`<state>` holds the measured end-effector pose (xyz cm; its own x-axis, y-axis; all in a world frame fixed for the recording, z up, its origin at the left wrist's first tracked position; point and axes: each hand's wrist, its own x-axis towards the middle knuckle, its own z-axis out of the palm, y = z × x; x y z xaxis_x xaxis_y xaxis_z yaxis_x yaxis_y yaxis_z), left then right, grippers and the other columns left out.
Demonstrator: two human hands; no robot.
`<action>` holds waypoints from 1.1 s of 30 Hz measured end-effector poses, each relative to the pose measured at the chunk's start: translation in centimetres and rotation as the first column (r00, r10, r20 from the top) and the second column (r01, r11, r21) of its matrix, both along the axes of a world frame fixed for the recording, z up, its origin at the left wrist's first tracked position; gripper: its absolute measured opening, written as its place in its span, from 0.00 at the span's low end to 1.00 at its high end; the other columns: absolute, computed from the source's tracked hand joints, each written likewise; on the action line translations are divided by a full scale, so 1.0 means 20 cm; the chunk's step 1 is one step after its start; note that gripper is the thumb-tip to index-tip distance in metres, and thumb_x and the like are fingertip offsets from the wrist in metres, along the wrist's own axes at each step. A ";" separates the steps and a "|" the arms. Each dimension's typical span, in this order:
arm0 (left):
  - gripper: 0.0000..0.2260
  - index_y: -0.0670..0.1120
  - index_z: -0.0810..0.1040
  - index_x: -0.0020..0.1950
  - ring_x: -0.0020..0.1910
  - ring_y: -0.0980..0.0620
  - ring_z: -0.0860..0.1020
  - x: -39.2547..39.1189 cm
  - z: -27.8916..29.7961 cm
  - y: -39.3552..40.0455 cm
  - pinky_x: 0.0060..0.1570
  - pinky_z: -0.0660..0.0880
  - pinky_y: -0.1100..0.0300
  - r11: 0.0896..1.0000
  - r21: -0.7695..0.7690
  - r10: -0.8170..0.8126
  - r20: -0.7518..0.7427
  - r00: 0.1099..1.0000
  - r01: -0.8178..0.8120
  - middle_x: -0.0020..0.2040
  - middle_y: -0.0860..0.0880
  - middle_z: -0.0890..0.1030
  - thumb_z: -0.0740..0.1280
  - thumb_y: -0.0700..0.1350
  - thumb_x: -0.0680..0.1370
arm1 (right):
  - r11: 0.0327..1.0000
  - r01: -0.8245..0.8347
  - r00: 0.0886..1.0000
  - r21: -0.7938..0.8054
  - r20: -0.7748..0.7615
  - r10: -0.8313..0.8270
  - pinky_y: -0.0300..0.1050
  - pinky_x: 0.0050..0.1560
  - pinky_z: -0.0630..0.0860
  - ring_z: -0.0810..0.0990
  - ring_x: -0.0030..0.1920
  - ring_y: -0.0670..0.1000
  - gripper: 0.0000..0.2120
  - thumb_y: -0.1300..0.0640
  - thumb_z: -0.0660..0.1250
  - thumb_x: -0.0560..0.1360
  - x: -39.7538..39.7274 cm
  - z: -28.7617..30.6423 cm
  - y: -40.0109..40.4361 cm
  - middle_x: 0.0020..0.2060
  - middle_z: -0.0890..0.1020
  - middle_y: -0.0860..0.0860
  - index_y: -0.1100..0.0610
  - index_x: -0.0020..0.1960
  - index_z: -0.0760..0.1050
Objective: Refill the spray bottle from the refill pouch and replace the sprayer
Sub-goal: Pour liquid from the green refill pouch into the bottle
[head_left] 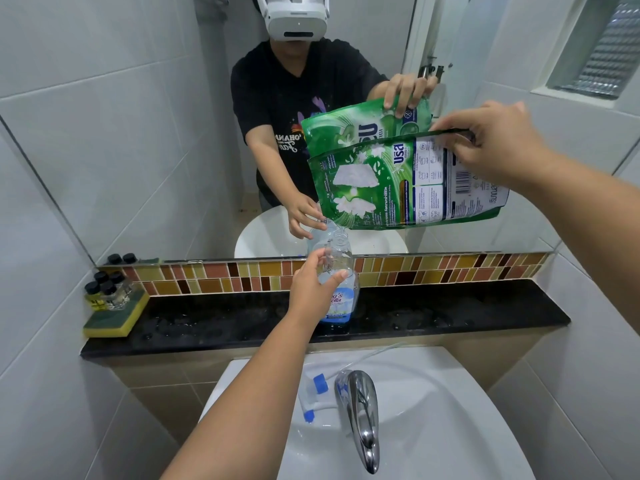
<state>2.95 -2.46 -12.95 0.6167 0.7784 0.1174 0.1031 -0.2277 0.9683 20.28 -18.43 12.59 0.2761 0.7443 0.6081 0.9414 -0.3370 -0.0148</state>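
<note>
Head cam, mid-pour; left hand (313, 282) grips the bottle (337, 289) on the bench (450, 313); right hand (491, 140) pinches the tilted pouch (398, 181) above its neck; sprayer (317, 393) waits on the sink (450, 410); next, keep spout aligned.

**Pouch tipped over open bottle**

The green pouch (408, 178) hangs tilted, its low corner at the neck of the clear bottle (337, 282), which stands upright on the worktop (450, 313). The sprayer (317, 396) lies at 6 o'clock, on the basin rim.

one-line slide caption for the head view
Right hand tips green refill pouch over open spray bottle steadied by left hand; sprayer lies on sink.
</note>
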 end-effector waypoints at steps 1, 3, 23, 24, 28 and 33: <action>0.19 0.64 0.69 0.60 0.57 0.58 0.72 0.00 0.00 0.00 0.42 0.72 0.66 1.000 0.003 -0.001 0.004 1.000 0.001 0.61 0.56 0.74 0.72 0.54 0.74 | 1.000 -0.003 1.000 0.001 0.001 0.003 0.51 0.53 0.58 0.69 0.46 0.54 0.11 0.55 0.63 0.78 0.00 0.00 0.00 0.39 0.76 0.48 0.47 0.57 0.79; 0.19 0.65 0.69 0.59 0.56 0.59 0.72 0.00 0.00 0.00 0.42 0.71 0.66 1.000 0.003 -0.004 0.010 1.000 0.004 0.59 0.58 0.74 0.72 0.55 0.73 | 1.000 -0.005 1.000 0.006 -0.002 0.005 0.52 0.53 0.58 0.69 0.46 0.55 0.10 0.55 0.63 0.78 0.00 0.00 0.00 0.39 0.76 0.48 0.47 0.57 0.79; 0.18 0.63 0.69 0.59 0.58 0.57 0.72 -0.01 0.02 -0.01 0.47 0.75 0.61 1.000 0.005 -0.008 0.001 1.000 0.008 0.61 0.56 0.74 0.72 0.53 0.74 | 1.000 -0.001 1.000 0.011 -0.025 0.002 0.57 0.56 0.64 0.70 0.45 0.54 0.10 0.56 0.63 0.78 0.00 -0.01 0.00 0.39 0.75 0.48 0.49 0.57 0.80; 0.18 0.64 0.69 0.59 0.58 0.57 0.72 -0.01 0.02 -0.01 0.48 0.75 0.60 1.000 0.008 -0.006 -0.002 1.000 0.006 0.61 0.56 0.74 0.72 0.53 0.74 | 1.000 -0.001 1.000 0.011 -0.026 0.001 0.58 0.57 0.65 0.70 0.45 0.55 0.10 0.56 0.63 0.78 0.00 -0.01 0.00 0.39 0.75 0.48 0.49 0.57 0.80; 0.18 0.63 0.69 0.59 0.57 0.57 0.72 -0.01 0.02 -0.01 0.46 0.74 0.62 1.000 0.007 -0.005 -0.005 1.000 0.005 0.61 0.56 0.75 0.72 0.53 0.74 | 1.000 -0.005 1.000 0.012 -0.024 0.005 0.56 0.57 0.63 0.70 0.45 0.54 0.11 0.56 0.63 0.78 0.00 -0.01 0.00 0.39 0.75 0.48 0.48 0.57 0.79; 0.18 0.64 0.69 0.59 0.57 0.57 0.72 -0.01 0.03 -0.01 0.47 0.74 0.61 1.000 0.006 -0.005 -0.005 1.000 0.005 0.60 0.56 0.74 0.72 0.53 0.74 | 1.000 0.000 0.999 0.015 -0.042 0.000 0.53 0.56 0.60 0.69 0.45 0.53 0.10 0.55 0.63 0.78 0.01 -0.02 0.00 0.37 0.73 0.46 0.48 0.57 0.80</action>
<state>2.72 -2.71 -12.44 0.6208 0.7749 0.1184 0.1072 -0.2335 0.9664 20.46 -18.53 12.13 0.3013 0.7350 0.6074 0.9399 -0.3364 -0.0591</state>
